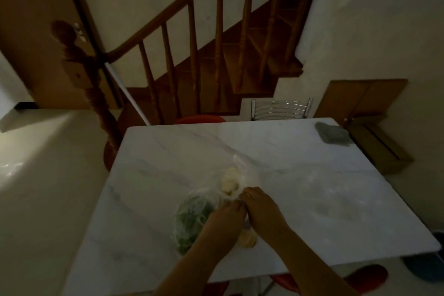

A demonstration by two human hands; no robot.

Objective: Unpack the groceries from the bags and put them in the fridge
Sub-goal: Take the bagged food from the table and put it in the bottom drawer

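A clear plastic bag (240,170) lies on the white marble table (312,187) with pale yellow, rounded food (229,181) inside it. To its left sits a second thin bag of green vegetables (189,226). My left hand (223,221) and my right hand (262,211) meet at the near end of the clear bag, fingers pinched on its plastic. Another pale yellow item (247,239) lies on the table under my wrists, partly hidden. No fridge is in view.
A folded grey cloth (332,133) lies at the table's far right corner. A metal-backed chair (281,109) and a red stool (199,119) stand behind the table, more red stools (370,276) in front. A wooden staircase (216,55) rises beyond.
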